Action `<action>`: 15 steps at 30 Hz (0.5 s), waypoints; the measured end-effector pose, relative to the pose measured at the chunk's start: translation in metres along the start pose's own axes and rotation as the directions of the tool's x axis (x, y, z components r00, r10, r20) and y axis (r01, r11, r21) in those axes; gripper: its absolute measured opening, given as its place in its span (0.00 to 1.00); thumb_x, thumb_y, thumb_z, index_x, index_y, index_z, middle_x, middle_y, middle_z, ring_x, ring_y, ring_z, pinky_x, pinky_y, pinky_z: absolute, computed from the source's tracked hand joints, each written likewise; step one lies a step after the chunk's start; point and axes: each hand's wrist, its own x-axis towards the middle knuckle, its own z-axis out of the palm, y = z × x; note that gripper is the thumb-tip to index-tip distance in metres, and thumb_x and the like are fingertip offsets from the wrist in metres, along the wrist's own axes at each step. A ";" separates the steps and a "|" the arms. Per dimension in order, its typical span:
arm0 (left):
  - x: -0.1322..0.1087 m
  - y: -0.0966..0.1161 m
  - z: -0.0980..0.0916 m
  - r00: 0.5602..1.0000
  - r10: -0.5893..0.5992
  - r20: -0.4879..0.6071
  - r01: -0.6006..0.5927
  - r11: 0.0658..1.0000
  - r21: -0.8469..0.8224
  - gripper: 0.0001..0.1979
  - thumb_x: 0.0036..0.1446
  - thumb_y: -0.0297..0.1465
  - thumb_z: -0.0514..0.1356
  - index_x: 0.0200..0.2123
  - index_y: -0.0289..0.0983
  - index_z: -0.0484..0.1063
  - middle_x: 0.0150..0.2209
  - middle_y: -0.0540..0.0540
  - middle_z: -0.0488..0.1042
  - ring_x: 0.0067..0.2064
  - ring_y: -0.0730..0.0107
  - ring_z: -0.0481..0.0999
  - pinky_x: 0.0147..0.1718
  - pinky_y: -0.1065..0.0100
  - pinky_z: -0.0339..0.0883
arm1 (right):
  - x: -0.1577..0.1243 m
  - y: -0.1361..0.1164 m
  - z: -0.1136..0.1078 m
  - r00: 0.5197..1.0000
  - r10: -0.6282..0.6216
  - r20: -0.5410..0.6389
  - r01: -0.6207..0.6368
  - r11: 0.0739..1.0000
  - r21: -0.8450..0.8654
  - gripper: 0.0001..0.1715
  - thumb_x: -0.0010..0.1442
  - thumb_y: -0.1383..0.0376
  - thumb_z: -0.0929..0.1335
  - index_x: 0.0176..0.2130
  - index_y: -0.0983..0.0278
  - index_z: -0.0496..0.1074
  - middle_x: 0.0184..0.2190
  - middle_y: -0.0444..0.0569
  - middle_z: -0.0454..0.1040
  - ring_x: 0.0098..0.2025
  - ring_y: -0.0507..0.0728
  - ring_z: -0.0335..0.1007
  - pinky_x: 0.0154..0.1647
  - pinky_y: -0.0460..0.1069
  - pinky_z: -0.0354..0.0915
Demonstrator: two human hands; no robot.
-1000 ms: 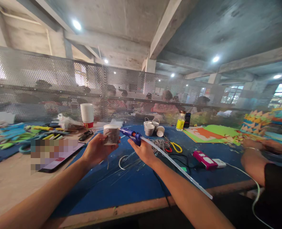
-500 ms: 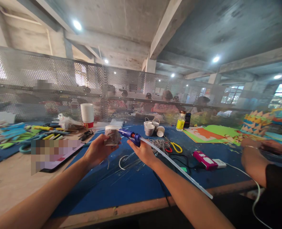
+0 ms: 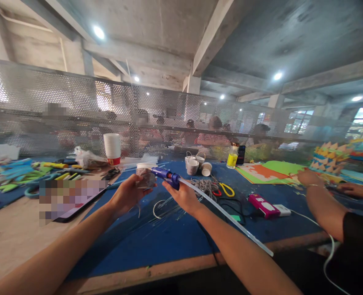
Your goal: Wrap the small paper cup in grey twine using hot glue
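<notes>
My left hand [image 3: 129, 191] is closed around a paper cup [image 3: 145, 177] wrapped in grey cord, its white rim upward. In my right hand [image 3: 183, 196] is a blue hot glue gun [image 3: 166, 175], its nozzle at the cup's upper right side; whether it touches I cannot tell. A long translucent glue stick [image 3: 227, 213] runs out of the gun's back toward my right forearm. Beyond the gun stand several small wrapped cups [image 3: 193, 166], one lying on its side. Tangled grey cord [image 3: 206, 187] lies beside yellow-handled scissors [image 3: 228, 189].
A stack of white paper cups [image 3: 112, 148] stands at the back left, near a tablet [image 3: 81, 203]. To the right lie a magenta box [image 3: 261, 205] and a white charger [image 3: 281, 210] with cable. A yellow-labelled bottle [image 3: 232, 156] stands behind. A co-worker's arm [image 3: 325, 205] reaches in from the right.
The cup in my left hand has turned or shifted slightly, and the glue gun has moved a little left with it. The co-worker's hand has moved left toward the coloured sheets.
</notes>
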 end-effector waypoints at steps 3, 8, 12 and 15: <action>0.002 -0.001 -0.001 1.000 -0.001 -0.006 0.001 1.000 0.011 0.17 0.53 0.28 0.60 0.47 0.34 0.76 0.41 0.38 0.83 0.41 0.56 0.83 0.40 0.63 0.75 | 0.000 0.000 -0.001 1.000 -0.002 0.001 0.002 1.000 0.016 0.21 0.66 0.48 0.67 0.42 0.61 0.77 0.29 0.48 0.79 0.32 0.58 0.76 0.35 0.48 0.67; 0.000 0.000 0.003 0.999 -0.002 -0.036 0.003 0.999 0.043 0.17 0.52 0.28 0.61 0.47 0.34 0.76 0.40 0.39 0.84 0.41 0.56 0.83 0.40 0.63 0.75 | 0.000 -0.003 -0.003 1.000 0.000 0.011 0.000 1.000 0.014 0.20 0.66 0.49 0.68 0.41 0.61 0.77 0.28 0.47 0.79 0.30 0.57 0.75 0.34 0.48 0.66; -0.001 0.000 0.006 0.997 -0.015 -0.073 0.020 0.997 0.072 0.17 0.53 0.28 0.61 0.47 0.35 0.76 0.40 0.40 0.84 0.41 0.57 0.83 0.41 0.63 0.75 | 0.000 -0.003 -0.003 1.000 -0.001 0.017 0.001 1.000 0.030 0.20 0.66 0.49 0.68 0.41 0.62 0.77 0.29 0.48 0.79 0.30 0.57 0.75 0.34 0.47 0.66; -0.001 0.000 0.006 0.998 -0.014 -0.065 0.018 0.998 0.062 0.17 0.54 0.28 0.61 0.47 0.34 0.76 0.41 0.39 0.84 0.41 0.56 0.83 0.41 0.63 0.75 | -0.001 -0.002 -0.002 1.000 -0.004 0.020 0.003 0.999 0.033 0.20 0.66 0.49 0.68 0.41 0.62 0.76 0.30 0.48 0.79 0.31 0.57 0.75 0.34 0.47 0.66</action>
